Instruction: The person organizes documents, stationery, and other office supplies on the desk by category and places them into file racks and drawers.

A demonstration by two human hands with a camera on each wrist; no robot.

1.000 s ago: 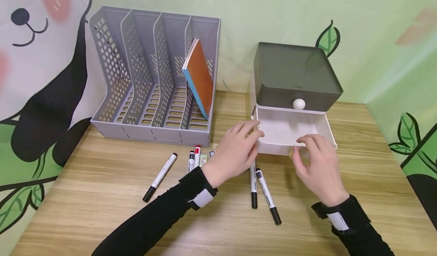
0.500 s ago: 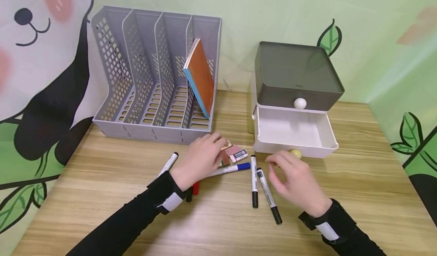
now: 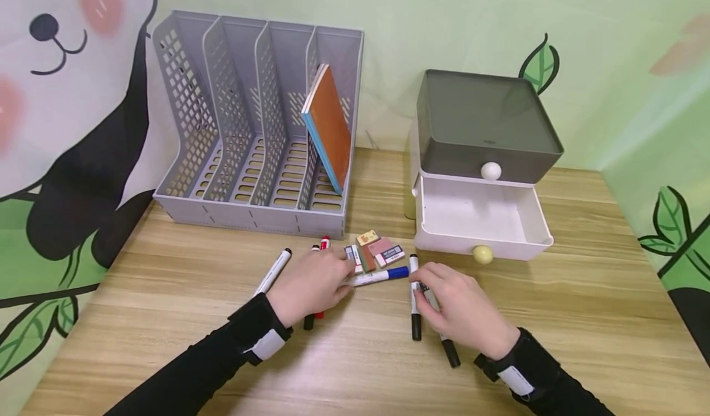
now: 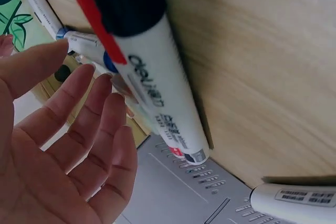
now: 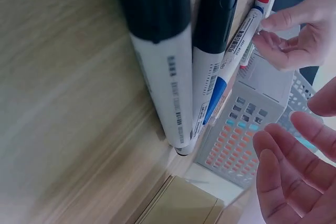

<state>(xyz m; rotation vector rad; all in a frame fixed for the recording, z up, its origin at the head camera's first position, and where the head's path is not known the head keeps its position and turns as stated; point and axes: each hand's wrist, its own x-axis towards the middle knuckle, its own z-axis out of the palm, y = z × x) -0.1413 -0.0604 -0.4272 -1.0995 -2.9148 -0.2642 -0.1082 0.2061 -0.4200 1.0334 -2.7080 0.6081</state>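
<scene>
My left hand [image 3: 316, 283] is over the markers left of centre, fingers loosely bent with nothing between them. Under it lie a red marker [image 3: 319, 315] and a black marker [image 4: 157, 87], partly covered in the head view. Its thumb and fingertips are close to the tail of a blue marker [image 3: 383, 276]. My right hand [image 3: 463, 305] hovers above two black-capped markers, fingers apart and relaxed. One black-capped marker [image 3: 416, 317] stands out left of the fingertips; the other black-capped marker [image 3: 450, 353] is partly hidden beneath the hand. Several small erasers [image 3: 390, 256] lie between the hands.
A grey file rack [image 3: 249, 216] stands at the back left with an orange notebook [image 3: 331, 129] leaning in it. At the back right, a drawer box [image 3: 490, 108] has its white lower drawer [image 3: 471, 212] pulled out. Another marker [image 3: 273, 271] lies far left.
Both hands have come away from the drawer towards the front: the left moved left to the markers, the right moved left and down over the two black-capped ones. The drawer stays out.
</scene>
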